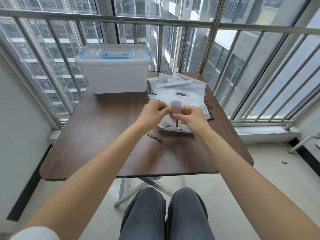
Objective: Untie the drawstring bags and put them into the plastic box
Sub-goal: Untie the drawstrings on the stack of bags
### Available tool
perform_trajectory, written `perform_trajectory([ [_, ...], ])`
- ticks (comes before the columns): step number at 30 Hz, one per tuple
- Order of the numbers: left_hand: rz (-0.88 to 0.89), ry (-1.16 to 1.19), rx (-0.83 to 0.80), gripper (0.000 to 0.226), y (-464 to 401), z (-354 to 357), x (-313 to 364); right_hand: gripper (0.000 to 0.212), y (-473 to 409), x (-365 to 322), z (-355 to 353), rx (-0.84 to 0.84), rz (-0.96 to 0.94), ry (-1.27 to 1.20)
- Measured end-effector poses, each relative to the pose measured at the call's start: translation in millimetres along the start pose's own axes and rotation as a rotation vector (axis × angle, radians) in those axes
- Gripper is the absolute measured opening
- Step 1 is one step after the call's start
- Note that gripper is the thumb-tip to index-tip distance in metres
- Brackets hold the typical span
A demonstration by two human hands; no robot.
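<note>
A pile of white drawstring bags (181, 91) with dark brown cords lies on the right half of the table. My left hand (152, 112) and my right hand (189, 116) meet over the near end of the pile. Both pinch the drawstring (173, 115) of the top bag, fingertips almost touching. A blurred patch hides the spot just above my fingers. The translucent plastic box (114, 70) with a blue handle and blue clips stands at the table's far left, its lid on.
The dark wooden folding table (103, 135) stands against a metal balcony railing (190, 23). Loose cord ends (155, 136) trail off the pile toward me. My knees (164, 213) sit below the near table edge. A white wall is at left.
</note>
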State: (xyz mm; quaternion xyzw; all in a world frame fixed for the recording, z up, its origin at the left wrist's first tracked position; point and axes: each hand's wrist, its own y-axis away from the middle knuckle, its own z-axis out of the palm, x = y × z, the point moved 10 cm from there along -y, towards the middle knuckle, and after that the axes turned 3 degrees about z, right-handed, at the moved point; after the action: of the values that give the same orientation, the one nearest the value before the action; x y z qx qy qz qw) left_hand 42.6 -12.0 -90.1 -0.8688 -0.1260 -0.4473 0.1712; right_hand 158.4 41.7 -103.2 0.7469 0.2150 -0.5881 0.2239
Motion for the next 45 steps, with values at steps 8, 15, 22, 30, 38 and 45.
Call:
perform_trajectory([
  [8,-0.116,0.066,-0.028,0.024,4.9,2.7,-5.8,0.033,6.5,-19.5,-16.7,0.302,-0.281,0.255],
  [15,-0.192,0.107,0.026,0.032,7.1,4.8,-12.4,0.008,18.2,-35.7,-4.3,0.313,-0.501,0.529],
  [22,-0.264,0.158,0.124,0.026,10.3,-0.2,-16.9,0.013,18.6,-32.1,-0.5,0.292,-0.459,0.527],
  [30,-0.241,0.195,0.124,0.017,14.4,-6.3,-11.3,0.013,17.4,-32.9,-2.3,0.303,-0.423,0.495],
  [38,-0.171,0.079,0.222,0.013,18.2,-37.2,-10.1,0.014,18.2,-29.3,-39.8,0.353,-0.289,0.443],
  [45,-0.096,0.000,0.267,0.011,23.9,-40.6,-2.0,0.014,20.9,-29.6,-46.0,0.377,-0.323,0.680],
])
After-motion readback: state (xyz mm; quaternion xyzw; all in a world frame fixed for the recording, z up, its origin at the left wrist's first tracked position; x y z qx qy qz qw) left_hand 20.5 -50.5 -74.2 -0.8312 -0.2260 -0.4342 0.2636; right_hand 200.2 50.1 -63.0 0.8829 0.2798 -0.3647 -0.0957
